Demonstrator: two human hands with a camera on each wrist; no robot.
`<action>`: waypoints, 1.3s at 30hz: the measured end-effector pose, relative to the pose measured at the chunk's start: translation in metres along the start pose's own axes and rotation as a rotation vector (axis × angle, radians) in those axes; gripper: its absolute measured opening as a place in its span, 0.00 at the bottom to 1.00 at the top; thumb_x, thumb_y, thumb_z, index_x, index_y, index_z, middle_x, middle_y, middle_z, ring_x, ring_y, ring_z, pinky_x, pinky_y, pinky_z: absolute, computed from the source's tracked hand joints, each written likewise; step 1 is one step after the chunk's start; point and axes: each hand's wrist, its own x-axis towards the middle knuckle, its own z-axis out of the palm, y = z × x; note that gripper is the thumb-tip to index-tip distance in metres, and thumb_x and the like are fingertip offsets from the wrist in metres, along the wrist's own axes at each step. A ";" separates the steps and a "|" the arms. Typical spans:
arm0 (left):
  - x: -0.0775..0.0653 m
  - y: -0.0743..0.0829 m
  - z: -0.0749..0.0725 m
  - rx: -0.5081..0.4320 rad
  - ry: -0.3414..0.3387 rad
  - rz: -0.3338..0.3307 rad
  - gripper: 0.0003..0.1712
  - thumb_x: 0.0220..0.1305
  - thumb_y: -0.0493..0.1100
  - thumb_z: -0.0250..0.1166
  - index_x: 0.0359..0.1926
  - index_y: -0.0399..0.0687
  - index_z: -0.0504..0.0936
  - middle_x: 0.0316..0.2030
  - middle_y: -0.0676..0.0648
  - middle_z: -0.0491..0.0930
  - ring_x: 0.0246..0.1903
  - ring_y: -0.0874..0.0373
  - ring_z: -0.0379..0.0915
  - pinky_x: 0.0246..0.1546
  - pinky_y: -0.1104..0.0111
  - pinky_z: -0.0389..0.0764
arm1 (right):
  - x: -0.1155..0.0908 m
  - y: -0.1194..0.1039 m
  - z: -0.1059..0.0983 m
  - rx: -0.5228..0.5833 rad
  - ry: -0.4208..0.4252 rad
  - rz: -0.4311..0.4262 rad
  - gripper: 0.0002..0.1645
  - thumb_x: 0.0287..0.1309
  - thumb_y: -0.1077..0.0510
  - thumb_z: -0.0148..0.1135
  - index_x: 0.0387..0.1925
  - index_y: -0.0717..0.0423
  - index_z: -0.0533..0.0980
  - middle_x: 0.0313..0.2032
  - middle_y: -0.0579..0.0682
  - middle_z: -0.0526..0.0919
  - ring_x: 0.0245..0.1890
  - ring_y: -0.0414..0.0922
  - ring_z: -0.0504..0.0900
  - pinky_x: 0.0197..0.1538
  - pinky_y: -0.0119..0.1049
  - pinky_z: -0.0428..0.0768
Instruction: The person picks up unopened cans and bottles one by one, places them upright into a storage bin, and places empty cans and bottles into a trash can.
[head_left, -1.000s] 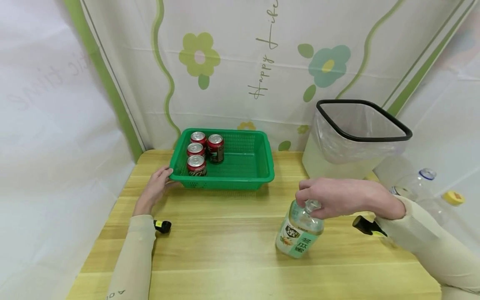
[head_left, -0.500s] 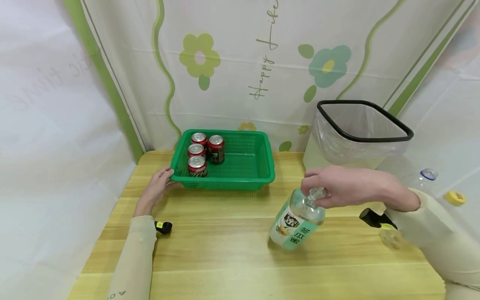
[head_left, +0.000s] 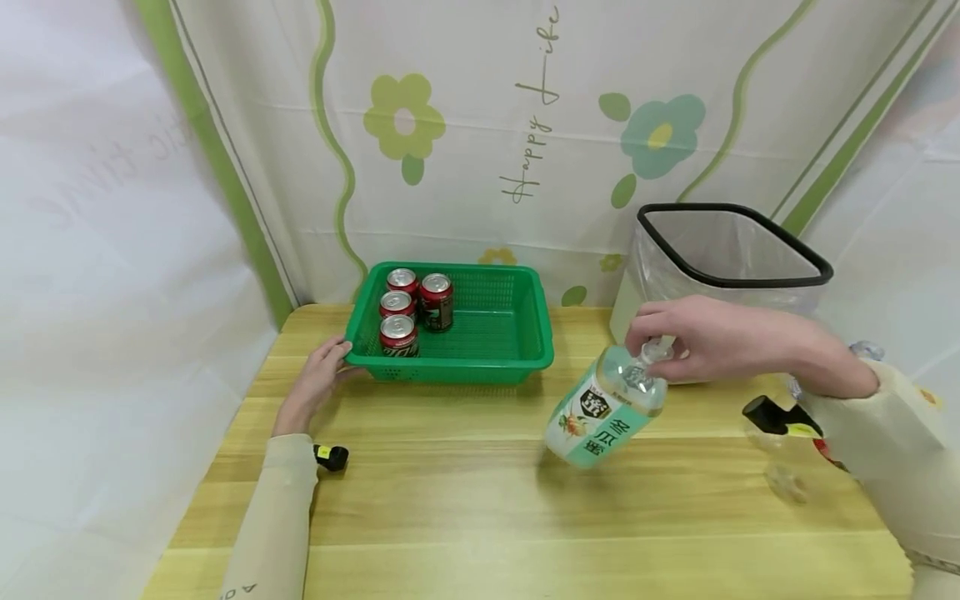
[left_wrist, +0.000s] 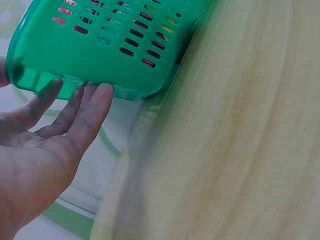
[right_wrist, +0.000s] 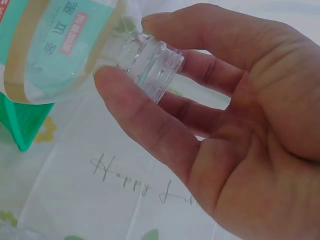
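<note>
One clear plastic bottle with mint-green label (head_left: 606,408), tilted over the pale wooden table (head_left: 450,500), right of centre; base toward the near left corner, neck pinched by the nearer right hand (head_left: 720,340). Left hand (head_left: 318,372): thumb and fingers gripping the left end of the green plastic basket (head_left: 457,365), far edge.

Tilted clear bottle (head_left: 602,410) near green basket (head_left: 450,364)

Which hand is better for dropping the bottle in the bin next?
Probably the right hand: it holds the bottle by its neck, close to the bin. The left hand is over at the green basket, farther from the bin.
</note>
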 end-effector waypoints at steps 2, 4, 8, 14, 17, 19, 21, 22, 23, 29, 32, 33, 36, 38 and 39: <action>0.000 0.000 0.000 0.000 0.001 0.002 0.31 0.80 0.48 0.39 0.74 0.32 0.51 0.69 0.32 0.53 0.60 0.55 0.66 0.71 0.42 0.60 | -0.002 0.003 -0.006 -0.011 0.007 0.016 0.13 0.55 0.63 0.69 0.36 0.42 0.77 0.35 0.33 0.75 0.35 0.29 0.77 0.33 0.24 0.83; 0.002 -0.005 -0.002 0.004 0.000 0.007 0.32 0.80 0.49 0.40 0.74 0.33 0.52 0.70 0.33 0.53 0.59 0.57 0.67 0.71 0.43 0.62 | -0.003 0.006 -0.012 -0.023 0.014 0.038 0.14 0.54 0.64 0.69 0.36 0.42 0.77 0.34 0.34 0.75 0.34 0.29 0.77 0.34 0.24 0.84; 0.009 -0.018 -0.008 0.005 0.004 0.013 0.32 0.80 0.51 0.40 0.75 0.36 0.52 0.70 0.34 0.54 0.60 0.56 0.67 0.70 0.44 0.64 | -0.005 0.009 -0.028 -0.019 0.029 0.090 0.15 0.54 0.65 0.68 0.37 0.42 0.77 0.36 0.33 0.76 0.36 0.29 0.79 0.35 0.24 0.84; 0.011 -0.022 -0.011 0.003 0.008 0.023 0.33 0.80 0.52 0.40 0.74 0.36 0.53 0.69 0.36 0.55 0.61 0.56 0.66 0.69 0.47 0.67 | -0.008 0.018 -0.046 -0.074 0.097 0.118 0.18 0.51 0.65 0.71 0.37 0.39 0.77 0.36 0.32 0.77 0.37 0.30 0.79 0.34 0.25 0.85; 0.010 -0.022 -0.010 0.011 0.010 0.034 0.34 0.79 0.54 0.41 0.74 0.36 0.53 0.69 0.35 0.56 0.59 0.59 0.68 0.69 0.48 0.68 | -0.010 0.023 -0.055 -0.081 0.128 0.163 0.20 0.50 0.66 0.72 0.38 0.39 0.78 0.38 0.32 0.79 0.38 0.30 0.79 0.35 0.25 0.85; 0.009 -0.022 -0.010 0.015 0.010 0.044 0.35 0.79 0.54 0.42 0.75 0.36 0.52 0.70 0.34 0.55 0.59 0.60 0.70 0.69 0.48 0.68 | -0.011 0.027 -0.060 -0.080 0.134 0.203 0.19 0.51 0.65 0.73 0.38 0.38 0.78 0.39 0.33 0.80 0.39 0.29 0.80 0.36 0.25 0.85; 0.009 -0.021 -0.009 0.012 0.008 0.051 0.35 0.79 0.55 0.42 0.75 0.36 0.52 0.70 0.33 0.55 0.59 0.59 0.70 0.69 0.46 0.67 | -0.013 0.031 -0.065 -0.087 0.139 0.244 0.19 0.52 0.63 0.73 0.39 0.38 0.78 0.40 0.33 0.80 0.39 0.28 0.80 0.37 0.24 0.85; 0.009 -0.021 -0.009 0.008 0.008 0.053 0.36 0.79 0.55 0.42 0.75 0.36 0.51 0.70 0.33 0.55 0.59 0.58 0.70 0.69 0.46 0.67 | -0.014 0.033 -0.066 -0.091 0.140 0.262 0.18 0.52 0.63 0.73 0.39 0.38 0.78 0.40 0.34 0.80 0.39 0.28 0.79 0.37 0.24 0.85; 0.010 -0.021 -0.009 0.003 0.008 0.053 0.36 0.79 0.54 0.43 0.75 0.36 0.51 0.71 0.33 0.55 0.60 0.57 0.70 0.69 0.45 0.67 | -0.015 0.035 -0.068 -0.099 0.142 0.281 0.18 0.52 0.62 0.73 0.40 0.38 0.78 0.40 0.34 0.80 0.40 0.27 0.79 0.37 0.24 0.84; 0.010 -0.021 -0.009 0.002 0.014 0.043 0.35 0.79 0.54 0.43 0.75 0.37 0.51 0.71 0.34 0.54 0.64 0.51 0.67 0.69 0.46 0.67 | -0.023 0.049 -0.080 -0.162 0.168 0.370 0.17 0.54 0.60 0.72 0.41 0.36 0.79 0.41 0.35 0.81 0.40 0.22 0.75 0.36 0.20 0.82; 0.012 -0.023 -0.010 0.000 0.013 0.044 0.35 0.79 0.54 0.43 0.75 0.37 0.51 0.72 0.34 0.54 0.64 0.52 0.66 0.69 0.47 0.68 | -0.027 0.057 -0.087 -0.172 0.185 0.400 0.16 0.54 0.60 0.72 0.41 0.38 0.80 0.39 0.34 0.81 0.39 0.21 0.73 0.35 0.17 0.79; 0.013 -0.024 -0.010 0.000 0.013 0.043 0.36 0.79 0.54 0.43 0.75 0.37 0.51 0.71 0.34 0.54 0.64 0.52 0.67 0.69 0.48 0.68 | -0.028 0.059 -0.089 -0.173 0.195 0.407 0.16 0.54 0.60 0.72 0.41 0.39 0.80 0.39 0.33 0.80 0.38 0.21 0.73 0.34 0.15 0.78; 0.014 -0.024 -0.011 -0.002 0.015 0.041 0.36 0.78 0.55 0.44 0.75 0.37 0.51 0.71 0.34 0.55 0.62 0.55 0.68 0.69 0.49 0.69 | -0.032 0.067 -0.095 -0.161 0.221 0.435 0.14 0.55 0.60 0.71 0.42 0.43 0.80 0.37 0.28 0.78 0.37 0.20 0.73 0.34 0.12 0.76; 0.014 -0.024 -0.011 -0.002 0.018 0.039 0.36 0.78 0.55 0.44 0.75 0.37 0.51 0.71 0.34 0.55 0.60 0.58 0.69 0.69 0.49 0.68 | -0.035 0.072 -0.101 -0.148 0.233 0.460 0.12 0.57 0.59 0.70 0.43 0.45 0.80 0.36 0.25 0.77 0.36 0.20 0.73 0.33 0.12 0.75; 0.014 -0.024 -0.012 -0.002 0.018 0.037 0.36 0.78 0.55 0.44 0.75 0.37 0.51 0.71 0.34 0.55 0.59 0.59 0.69 0.69 0.48 0.67 | -0.036 0.075 -0.103 -0.142 0.239 0.475 0.12 0.57 0.59 0.70 0.43 0.46 0.80 0.36 0.24 0.77 0.35 0.20 0.74 0.33 0.12 0.74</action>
